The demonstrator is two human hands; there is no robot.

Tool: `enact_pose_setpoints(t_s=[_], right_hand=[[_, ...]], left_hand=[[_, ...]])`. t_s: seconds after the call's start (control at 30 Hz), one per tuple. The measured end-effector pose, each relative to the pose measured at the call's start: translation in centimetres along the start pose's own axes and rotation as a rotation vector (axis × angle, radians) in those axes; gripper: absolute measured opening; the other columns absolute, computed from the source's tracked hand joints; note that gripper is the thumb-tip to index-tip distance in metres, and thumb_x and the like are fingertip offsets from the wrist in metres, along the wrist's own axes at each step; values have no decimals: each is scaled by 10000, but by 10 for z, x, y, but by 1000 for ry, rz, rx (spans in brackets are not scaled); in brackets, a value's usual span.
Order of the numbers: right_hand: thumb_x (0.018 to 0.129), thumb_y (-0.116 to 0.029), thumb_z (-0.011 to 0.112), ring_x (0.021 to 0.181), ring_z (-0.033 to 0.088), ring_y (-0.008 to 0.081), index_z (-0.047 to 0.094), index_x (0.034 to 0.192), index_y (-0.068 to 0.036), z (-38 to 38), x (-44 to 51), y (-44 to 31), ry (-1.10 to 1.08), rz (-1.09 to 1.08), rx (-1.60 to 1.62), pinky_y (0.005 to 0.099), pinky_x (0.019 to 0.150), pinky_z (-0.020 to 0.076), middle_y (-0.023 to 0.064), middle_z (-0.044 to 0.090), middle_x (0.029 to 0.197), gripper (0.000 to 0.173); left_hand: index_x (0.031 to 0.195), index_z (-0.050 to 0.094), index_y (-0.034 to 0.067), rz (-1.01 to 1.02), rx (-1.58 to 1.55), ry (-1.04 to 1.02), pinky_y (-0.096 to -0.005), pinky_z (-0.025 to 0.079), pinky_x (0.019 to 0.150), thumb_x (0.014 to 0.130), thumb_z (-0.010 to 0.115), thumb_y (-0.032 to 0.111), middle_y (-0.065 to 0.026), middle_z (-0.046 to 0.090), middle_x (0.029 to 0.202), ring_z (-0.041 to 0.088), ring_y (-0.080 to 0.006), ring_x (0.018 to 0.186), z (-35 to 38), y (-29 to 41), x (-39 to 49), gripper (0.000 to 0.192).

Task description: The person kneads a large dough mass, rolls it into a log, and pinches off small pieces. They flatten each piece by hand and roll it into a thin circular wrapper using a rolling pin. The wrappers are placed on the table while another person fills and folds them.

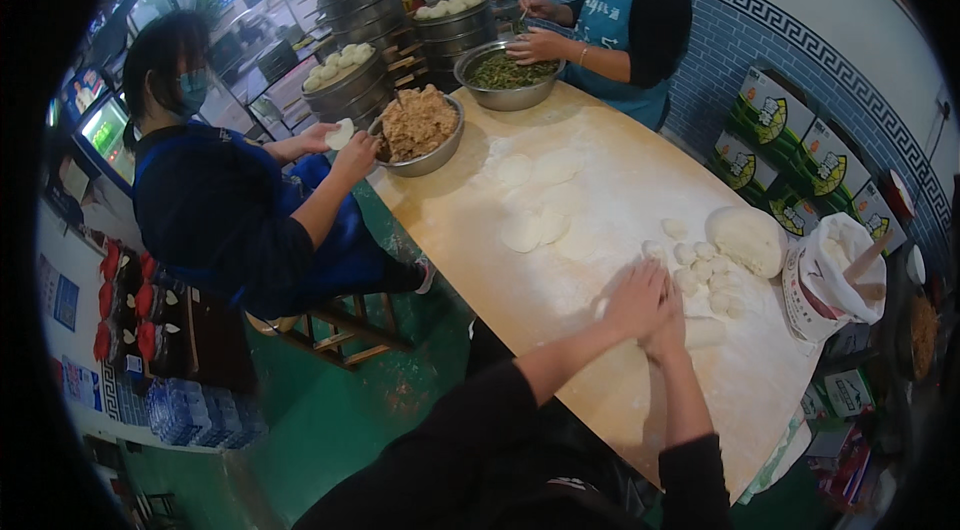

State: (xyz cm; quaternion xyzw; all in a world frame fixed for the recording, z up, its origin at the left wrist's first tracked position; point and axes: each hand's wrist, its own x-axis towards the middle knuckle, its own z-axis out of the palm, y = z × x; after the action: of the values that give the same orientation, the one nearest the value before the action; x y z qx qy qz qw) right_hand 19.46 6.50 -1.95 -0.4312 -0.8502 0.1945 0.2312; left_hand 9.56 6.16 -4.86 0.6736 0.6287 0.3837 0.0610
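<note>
On the floured wooden table, my left hand (636, 303) and my right hand (667, 327) lie close together, their fingers side by side and pointing away from me. A small dough piece (653, 250) touches or lies just past the fingertips. What is under the palms is hidden. A pale cylinder (705, 332), either dough or a rolling pin end, shows right of my right hand. Several small dough pieces (703, 269) lie to the right, beside a large dough lump (746, 240). Flat dough wrappers (521, 231) lie farther left, with more wrappers (516, 168) beyond them.
A flour sack (814, 305) with a wooden-handled tool stands at the right edge. A metal bowl of meat filling (431, 161) and one of chopped greens (510, 96) stand at the far end. Two co-workers sit or stand there, near steamers (352, 91) of buns.
</note>
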Motion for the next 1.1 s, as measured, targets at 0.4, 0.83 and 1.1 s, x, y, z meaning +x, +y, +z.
enact_pose_setpoints(t_s=[0.4, 0.83, 1.1], right_hand=[[956, -256, 423, 1420, 315, 367, 422, 1405, 54, -7, -145, -36, -245, 23, -286, 498, 1173, 217, 236, 363, 1507, 545], [839, -277, 635, 1126, 529, 339, 608, 1143, -30, -12, -43, 30, 358, 86, -360, 465, 957, 412, 178, 578, 1171, 393], [883, -462, 620, 1464, 189, 430, 324, 1452, 61, -40, -197, -44, -307, 386, -215, 619, 1152, 135, 285, 247, 1550, 827]], left_hand=[[1419, 460, 4, -28, 289, -441, -469, 224, 1167, 946, 472, 480, -163, 422, 1501, 339, -313, 1423, -69, 48, -146, 671], [1168, 603, 19, 250, 223, -34, -506, 398, 995, 847, 628, 230, -165, 560, 1229, 488, -359, 1213, -13, 2, -11, 385], [1432, 333, -100, -25, 323, -595, -593, 222, 1136, 805, 708, 403, -283, 270, 1530, 262, -443, 1418, -115, 51, -157, 887]])
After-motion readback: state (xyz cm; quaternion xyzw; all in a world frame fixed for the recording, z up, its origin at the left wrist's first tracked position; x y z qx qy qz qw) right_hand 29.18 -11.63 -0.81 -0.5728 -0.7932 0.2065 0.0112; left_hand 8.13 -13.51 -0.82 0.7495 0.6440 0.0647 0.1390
